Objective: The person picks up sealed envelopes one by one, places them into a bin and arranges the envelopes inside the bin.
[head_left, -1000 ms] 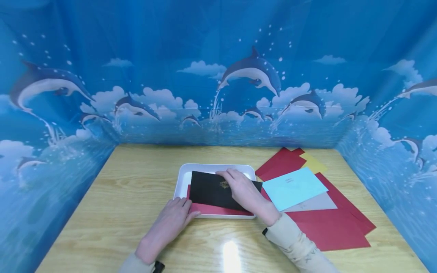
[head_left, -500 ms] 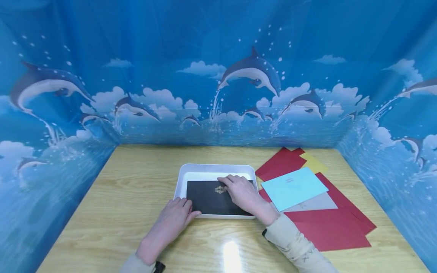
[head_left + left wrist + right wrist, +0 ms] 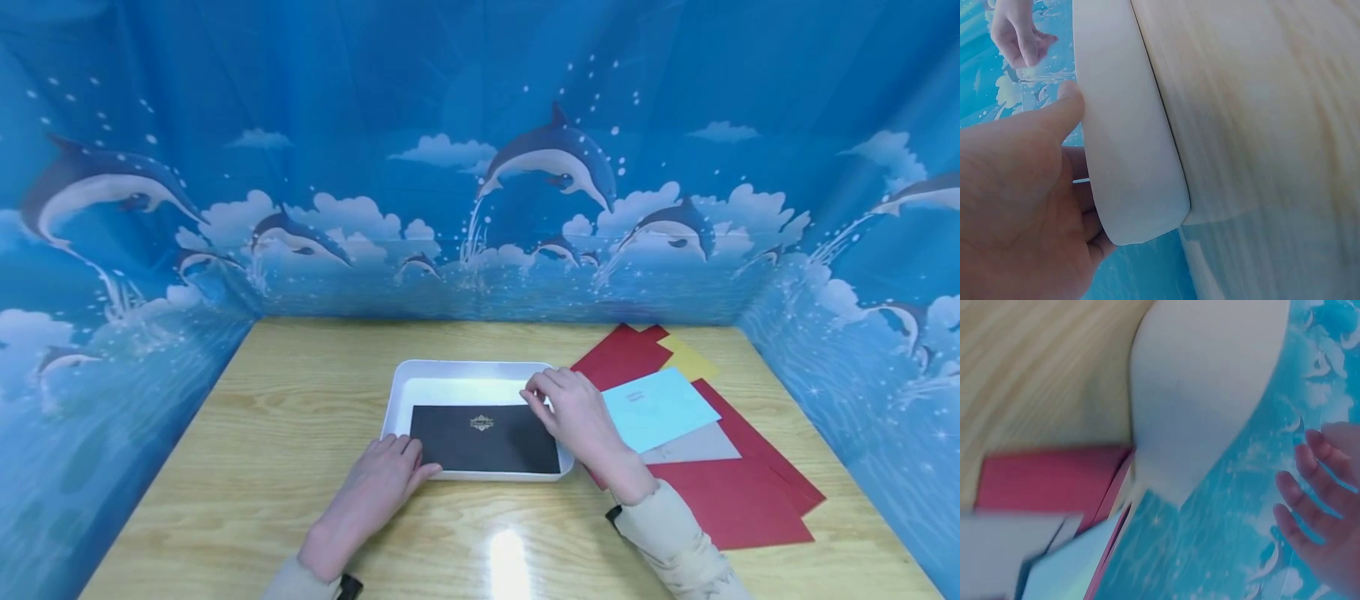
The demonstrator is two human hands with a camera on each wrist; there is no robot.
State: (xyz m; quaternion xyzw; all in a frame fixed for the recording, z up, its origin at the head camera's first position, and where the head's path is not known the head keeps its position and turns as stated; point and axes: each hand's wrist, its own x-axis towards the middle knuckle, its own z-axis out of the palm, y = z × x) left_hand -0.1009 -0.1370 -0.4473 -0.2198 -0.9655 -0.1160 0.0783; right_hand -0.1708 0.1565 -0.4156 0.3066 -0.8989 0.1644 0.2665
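A black envelope [image 3: 480, 452] with a gold emblem lies flat in the white tray [image 3: 472, 367], against its near side. My left hand [image 3: 375, 482] holds the tray's near left corner, thumb along the front rim and fingers round the left side. The left wrist view shows that hand [image 3: 1019, 194] against the tray's outer wall [image 3: 1129, 125]. Over the tray's right side hovers my right hand [image 3: 579, 417], fingers loosely bent and holding nothing. Its fingers [image 3: 1316, 494] appear spread and bare in the right wrist view, apart from the tray [image 3: 1204, 387].
Right of the tray, a loose pile holds several red envelopes [image 3: 727, 500], a light blue envelope [image 3: 660, 408], a grey one [image 3: 697, 446] and a yellow one [image 3: 688, 358]. A dolphin-print curtain [image 3: 450, 283] surrounds the wooden table [image 3: 315, 358].
The black envelope has come down from a tilt to lie flat in the tray, covering the red one beneath. My right hand has let go and moved right; the left stays put.
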